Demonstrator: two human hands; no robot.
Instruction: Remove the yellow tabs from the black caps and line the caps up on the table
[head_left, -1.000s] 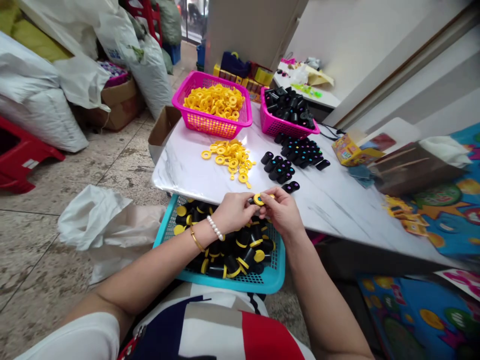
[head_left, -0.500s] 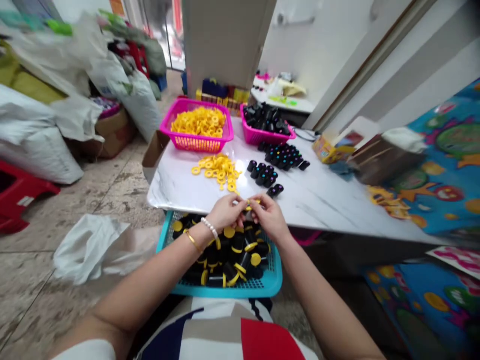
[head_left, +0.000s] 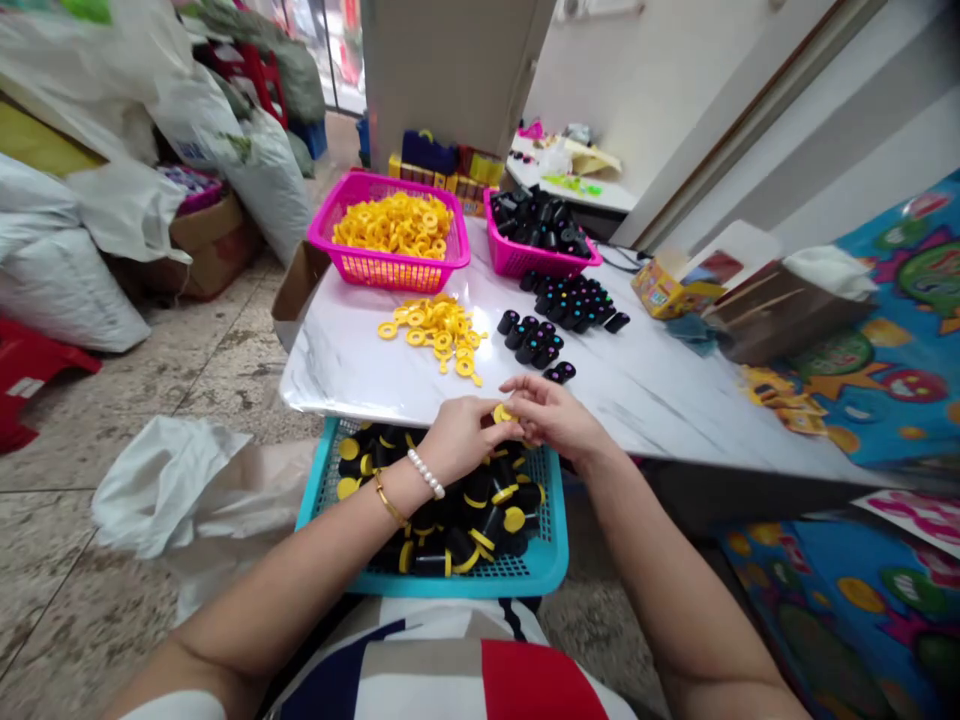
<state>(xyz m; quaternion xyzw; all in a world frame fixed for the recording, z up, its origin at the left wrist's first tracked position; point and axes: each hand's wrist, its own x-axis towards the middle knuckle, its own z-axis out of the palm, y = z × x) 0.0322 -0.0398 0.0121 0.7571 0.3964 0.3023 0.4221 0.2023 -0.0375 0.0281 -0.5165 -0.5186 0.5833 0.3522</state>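
Note:
My left hand [head_left: 466, 436] and my right hand [head_left: 553, 416] meet over the far side of a turquoise basket [head_left: 553, 560]. Between their closed fingers is a small piece with a yellow cap [head_left: 502, 412]; the rest of it is hidden by the fingers. Below lie many black cylinders with yellow caps [head_left: 431, 563], jumbled in the basket. On the white marbled table [head_left: 360, 370], just beyond my hands, spreads a pile of yellow ring-shaped caps with tabs [head_left: 442, 330]. To its right stand black cylinders with coloured dots on their ends [head_left: 532, 340].
A pink basket of yellow caps [head_left: 390, 272] and a pink basket of black cylinders [head_left: 544, 262] stand at the table's back. A small yellow box [head_left: 664, 290] and a brown carton [head_left: 787, 310] are at right. White sacks [head_left: 67, 270] and a red stool [head_left: 45, 385] occupy the left floor.
The yellow cap, seen as an open ring over a blue-dotted end one second ago, now shows a solid yellow face. Both hands stay together over the basket; the camera view has shifted.

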